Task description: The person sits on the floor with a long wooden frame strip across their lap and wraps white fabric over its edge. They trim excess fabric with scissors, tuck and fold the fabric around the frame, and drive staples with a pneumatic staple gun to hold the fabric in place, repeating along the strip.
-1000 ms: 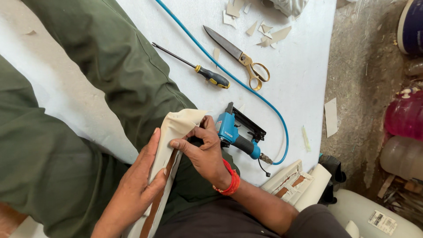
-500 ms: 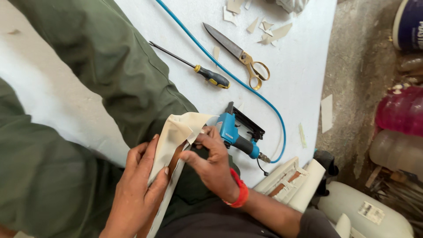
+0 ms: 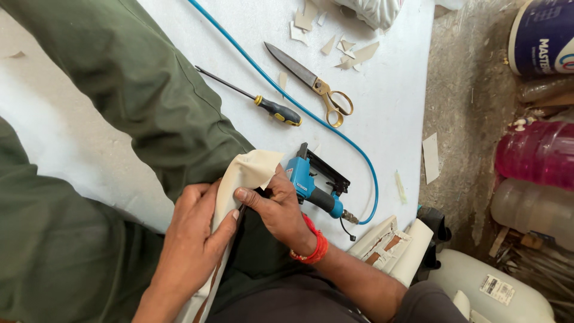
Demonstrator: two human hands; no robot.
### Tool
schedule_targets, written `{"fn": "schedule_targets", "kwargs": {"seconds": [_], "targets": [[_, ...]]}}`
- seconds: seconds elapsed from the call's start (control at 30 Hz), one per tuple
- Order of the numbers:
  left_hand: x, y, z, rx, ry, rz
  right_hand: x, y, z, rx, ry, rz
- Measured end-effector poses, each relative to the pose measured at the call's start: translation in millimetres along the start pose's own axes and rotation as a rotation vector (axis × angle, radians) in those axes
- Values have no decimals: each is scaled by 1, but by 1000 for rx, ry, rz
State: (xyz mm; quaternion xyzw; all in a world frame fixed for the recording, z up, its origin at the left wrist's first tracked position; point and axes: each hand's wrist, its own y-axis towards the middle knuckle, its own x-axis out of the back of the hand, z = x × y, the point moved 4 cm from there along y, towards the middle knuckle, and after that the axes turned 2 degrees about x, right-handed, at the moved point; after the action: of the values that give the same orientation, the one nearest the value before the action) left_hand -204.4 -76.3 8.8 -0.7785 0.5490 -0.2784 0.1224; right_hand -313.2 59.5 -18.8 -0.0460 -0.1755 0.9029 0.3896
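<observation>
right now my left hand (image 3: 191,239) grips the cream fabric strip (image 3: 242,179) flat over its wooden backing on my lap, and my right hand (image 3: 275,206) pinches the fold beside the blue staple gun (image 3: 314,185). i'd keep the cloth taut and fingertips off the nose. open white board lies beyond; the blue hose (image 3: 311,113), screwdriver (image 3: 263,104) and scissors (image 3: 314,84) crowd the far side.

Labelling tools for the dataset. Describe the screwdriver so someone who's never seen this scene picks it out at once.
Start at the white work surface and find the blue air hose running diagonally across it. The screwdriver lies just left of that hose, roughly parallel to it, with the scissors on the hose's other side. It alone has a thin dark shaft ending in a black-and-yellow handle.
</observation>
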Motion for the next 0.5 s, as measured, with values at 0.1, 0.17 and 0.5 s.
{"fn": "schedule_targets", "kwargs": {"seconds": [0.1,0.17,0.5], "targets": [[4,3,-4,-224,-58,-46,1,3,-7,4,15,11],[5,3,-4,-285,-27,-61,0,6,-12,6,44,12],[2,5,2,-291,-56,15,-1,9,-14,-3,1,36]]}}
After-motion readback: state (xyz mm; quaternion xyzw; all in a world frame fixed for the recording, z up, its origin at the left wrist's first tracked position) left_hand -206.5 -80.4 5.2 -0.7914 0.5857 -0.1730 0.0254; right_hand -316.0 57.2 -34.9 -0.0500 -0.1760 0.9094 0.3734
